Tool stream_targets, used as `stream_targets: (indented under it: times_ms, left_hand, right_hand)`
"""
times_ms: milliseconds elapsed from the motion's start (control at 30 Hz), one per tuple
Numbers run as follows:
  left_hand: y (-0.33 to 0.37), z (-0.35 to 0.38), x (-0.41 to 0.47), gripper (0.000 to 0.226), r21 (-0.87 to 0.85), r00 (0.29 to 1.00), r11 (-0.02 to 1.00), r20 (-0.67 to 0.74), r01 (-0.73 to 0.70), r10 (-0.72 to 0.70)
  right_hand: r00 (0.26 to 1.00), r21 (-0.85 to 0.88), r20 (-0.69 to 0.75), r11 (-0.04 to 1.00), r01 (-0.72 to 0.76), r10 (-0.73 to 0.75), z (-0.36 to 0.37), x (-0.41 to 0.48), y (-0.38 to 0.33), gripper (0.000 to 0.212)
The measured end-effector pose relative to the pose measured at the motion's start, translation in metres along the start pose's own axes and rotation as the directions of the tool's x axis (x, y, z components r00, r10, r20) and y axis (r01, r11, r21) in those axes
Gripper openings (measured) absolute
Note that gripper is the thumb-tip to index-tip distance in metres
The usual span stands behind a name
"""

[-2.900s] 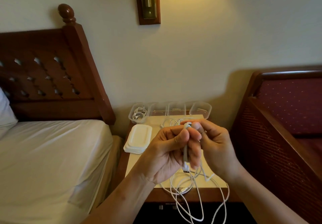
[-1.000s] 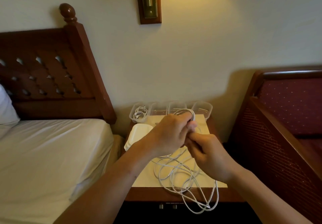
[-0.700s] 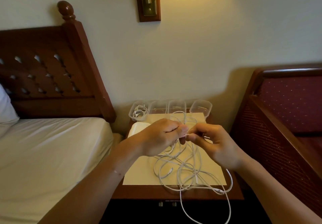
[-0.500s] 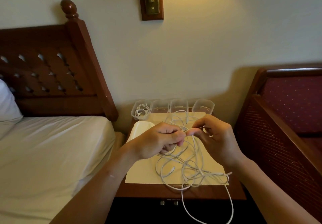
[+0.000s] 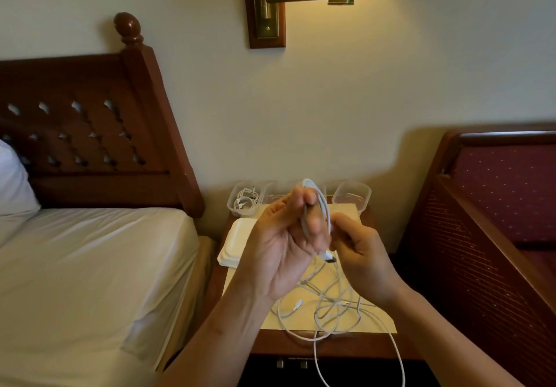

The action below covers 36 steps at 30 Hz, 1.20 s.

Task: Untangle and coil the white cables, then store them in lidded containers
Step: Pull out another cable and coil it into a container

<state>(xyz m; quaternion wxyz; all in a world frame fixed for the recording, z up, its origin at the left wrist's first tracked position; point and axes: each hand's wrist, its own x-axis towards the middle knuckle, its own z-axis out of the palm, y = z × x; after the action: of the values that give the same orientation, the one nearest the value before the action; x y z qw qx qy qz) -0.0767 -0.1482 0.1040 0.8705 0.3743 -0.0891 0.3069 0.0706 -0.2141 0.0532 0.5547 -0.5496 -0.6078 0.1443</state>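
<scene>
We saw the white cable point(image 5: 323, 206) raised over the nightstand point(image 5: 301, 345). It was looped across the upright fingers of the left hand point(image 5: 282, 248), which pinched it in place, and its plug point(image 5: 328, 256) hung just under those fingers. The right hand point(image 5: 362, 255), at three o'clock of the left and touching it, had its fingers curled tight round the same cable. Below both hands, at six o'clock, a tangle of cables point(image 5: 334, 302) lay on a cream mat point(image 5: 377, 317) on the nightstand, with one strand point(image 5: 315, 353) trailing over the front edge. The hands hid the middle of the row of clear containers point(image 5: 352, 198) at twelve o'clock against the wall. The leftmost container point(image 5: 233, 206) held a coiled cable point(image 5: 246, 201). A stack of white lids point(image 5: 236, 243) sat at nine o'clock — partly behind the left hand. Farther out were a bed point(image 5: 90, 266) with a wooden headboard point(image 5: 90, 133) at nine o'clock, a red upholstered wooden frame point(image 5: 505, 194) at three, and a brass wall lamp point(image 5: 270, 4) at twelve.
</scene>
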Motion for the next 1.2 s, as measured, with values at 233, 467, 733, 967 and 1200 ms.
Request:
stream_targets:
  times_ms: [233,467,733,967,1200]
  left_hand:
    - [0.007,0.005,0.017,0.019,0.508,0.975,0.861,-0.205,0.026,0.091]
    - [0.006,-0.006,0.022,0.021,0.971,0.991,0.227,-0.099,0.076,0.092]
    - [0.037,-0.027,0.02,0.033,0.974,0.969,-0.091,-0.218,0.208,-0.118]
    - [0.035,-0.029,0.009,0.037,0.841,0.879,0.354,-0.26,0.41,-0.399]
    - [0.006,-0.023,-0.01,0.031,0.291,0.966,0.924,-0.135,0.25,-0.219]
  right_hand:
    - [0.946,-0.35,0.315,0.918,0.186,-0.071,-0.008,0.0,-0.017,0.033]
    - [0.971,-0.338,0.223,0.927,0.162,-0.089,-0.014,0.006,-0.033,0.009]
    - [0.991,-0.228,0.127,0.972,0.06,-0.031,-0.043,0.016,-0.021,0.006]
    - [0.994,-0.132,-0.097,0.99,0.043,-0.056,-0.036,0.021,-0.016,0.012]
    - [0.971,-0.162,-0.212,0.984,0.075,-0.109,-0.012,0.017,0.0,0.016]
